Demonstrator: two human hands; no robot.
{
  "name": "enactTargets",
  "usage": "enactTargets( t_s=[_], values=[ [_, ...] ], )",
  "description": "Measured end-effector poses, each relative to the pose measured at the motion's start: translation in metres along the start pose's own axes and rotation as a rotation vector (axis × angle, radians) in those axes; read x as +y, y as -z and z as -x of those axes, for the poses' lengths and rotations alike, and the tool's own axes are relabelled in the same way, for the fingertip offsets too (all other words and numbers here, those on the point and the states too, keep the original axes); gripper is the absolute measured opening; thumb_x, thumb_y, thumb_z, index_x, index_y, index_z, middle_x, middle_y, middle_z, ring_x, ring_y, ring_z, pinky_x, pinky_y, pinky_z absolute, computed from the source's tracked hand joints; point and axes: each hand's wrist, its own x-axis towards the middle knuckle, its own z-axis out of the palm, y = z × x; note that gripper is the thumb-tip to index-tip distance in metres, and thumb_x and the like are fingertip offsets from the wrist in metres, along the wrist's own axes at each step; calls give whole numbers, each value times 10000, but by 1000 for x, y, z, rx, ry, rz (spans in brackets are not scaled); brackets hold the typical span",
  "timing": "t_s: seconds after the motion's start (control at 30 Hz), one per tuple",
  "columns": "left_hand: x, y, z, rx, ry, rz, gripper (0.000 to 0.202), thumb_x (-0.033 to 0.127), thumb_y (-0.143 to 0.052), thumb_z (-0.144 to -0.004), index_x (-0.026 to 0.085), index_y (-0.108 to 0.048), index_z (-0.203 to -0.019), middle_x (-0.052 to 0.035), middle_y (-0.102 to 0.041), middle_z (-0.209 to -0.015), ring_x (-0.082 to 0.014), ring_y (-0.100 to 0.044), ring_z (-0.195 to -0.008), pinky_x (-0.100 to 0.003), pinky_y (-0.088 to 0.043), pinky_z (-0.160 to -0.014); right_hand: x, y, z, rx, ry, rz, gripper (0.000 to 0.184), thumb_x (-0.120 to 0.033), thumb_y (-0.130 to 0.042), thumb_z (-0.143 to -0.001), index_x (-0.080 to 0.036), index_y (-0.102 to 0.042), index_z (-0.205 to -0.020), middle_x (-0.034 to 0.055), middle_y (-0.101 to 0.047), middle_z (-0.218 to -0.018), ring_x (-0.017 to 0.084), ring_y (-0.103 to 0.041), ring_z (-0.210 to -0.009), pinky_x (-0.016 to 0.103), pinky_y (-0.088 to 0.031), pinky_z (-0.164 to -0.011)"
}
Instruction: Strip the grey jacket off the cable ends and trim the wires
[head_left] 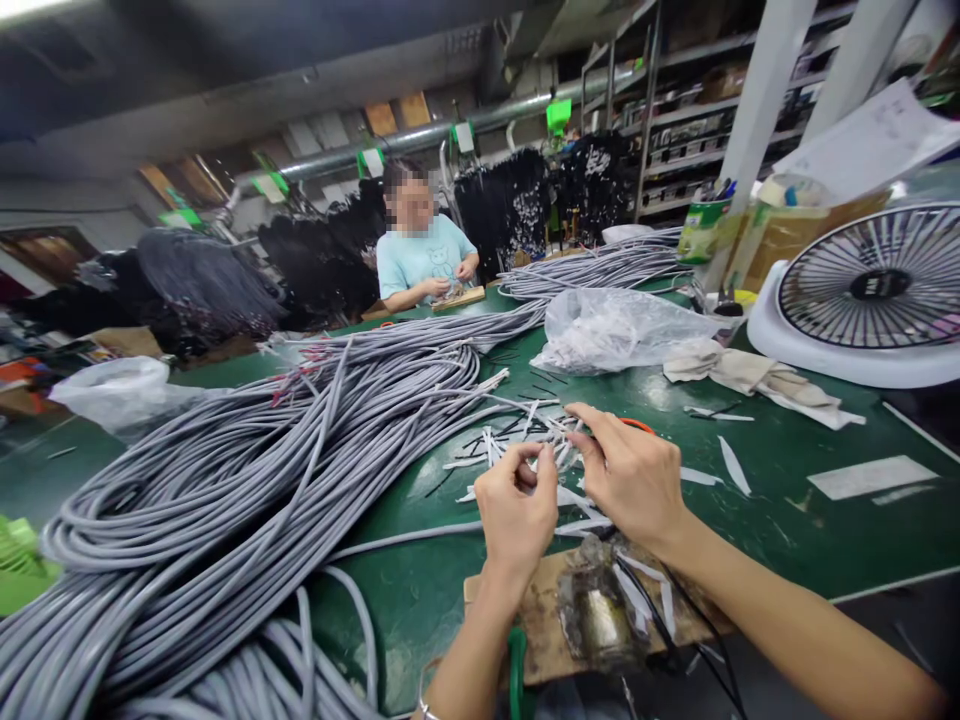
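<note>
My left hand [516, 510] is closed in a pinch on the end of a grey cable [397, 540] that runs left across the green table [780, 500]. Right beside it, my right hand [628, 472] is closed too, its fingers pinching at the same cable end. White and grey strips of cut sheath [525, 440] lie scattered just beyond both hands. Below my wrists sits a wooden block [544, 620] carrying a small metal tool [596, 615]. An orange-handled tool [636, 425] peeks out behind my right hand.
A big heap of grey cables [247, 480] fills the left half of the table. A clear plastic bag [615, 330], folded cloths [750, 375] and a white fan [870, 300] stand at right. A person in a light-blue shirt [420, 260] works at the far end.
</note>
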Motion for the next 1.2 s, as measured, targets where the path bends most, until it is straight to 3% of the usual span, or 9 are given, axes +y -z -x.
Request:
enactTargets(
  t_s=[0.23,0.4,0.5,0.67,0.8,0.87,0.93,1.0,1.2],
  values=[
    [3,2,2,-108,-144,-163,170,284,-485,-790,169,-590,-722,69,-320,-451,-72,-325,-401,-203,-247,-450,8,4,-2,158,278,128,223,-120,-477,-786,-180,-634,-932,3,-606,-569,118,-518,-552,277,-267,-549],
    [3,2,3,-142,-168,-285,161,245,-474,-782,168,-612,-754,63,-336,-451,-86,-339,-411,-216,-252,-475,14,11,4,281,592,90,204,-145,-512,-767,-202,-639,-917,1,-643,-638,111,-514,-568,272,-288,-556],
    [3,3,2,-125,-157,-291,164,242,-478,-775,169,-624,-779,62,-343,-439,-92,-348,-407,-218,-255,-481,13,10,7,303,631,53,185,-144,-526,-763,-201,-646,-891,9,-651,-664,107,-502,-569,267,-295,-560],
    [2,4,2,-77,-123,-262,217,285,-461,-804,170,-629,-729,59,-338,-418,-89,-337,-388,-220,-247,-478,19,7,-6,262,360,94,231,-99,-463,-777,-205,-651,-860,6,-566,-544,111,-451,-525,280,-227,-519],
    [-2,4,2,-86,-54,-252,225,288,-474,-802,172,-639,-702,54,-350,-412,-90,-346,-397,-225,-244,-482,33,12,-25,431,-230,9,222,-256,-444,-833,-154,-638,-798,18,-483,-533,122,-386,-495,264,-219,-482],
    [-4,3,0,-44,-10,-168,247,316,-468,-812,168,-639,-713,54,-356,-416,-88,-350,-401,-221,-247,-473,32,12,-29,289,-420,-294,266,-375,-483,-815,-141,-610,-809,-21,-415,-506,102,-347,-461,239,-241,-449],
    [-6,3,-2,1,36,-77,287,361,-448,-826,165,-630,-722,53,-368,-421,-85,-354,-397,-216,-254,-457,24,8,-26,-41,-433,-610,314,-443,-566,-744,-146,-587,-845,-73,-298,-474,76,-279,-422,214,-229,-411],
    [-8,3,-4,13,71,-17,319,398,-424,-836,168,-615,-725,50,-391,-426,-81,-363,-386,-212,-262,-443,13,4,-19,-244,-358,-743,367,-433,-638,-683,-159,-567,-917,-93,-233,-489,64,-238,-420,200,-209,-398],
    [-5,4,-4,-17,163,89,322,414,-407,-840,174,-598,-741,46,-431,-420,-87,-433,-322,-189,-281,-354,-3,6,-4,8,-272,-584,394,-367,-692,-643,-194,-534,-960,-55,-422,-595,79,-393,-502,183,-350,-464]
  ],
)
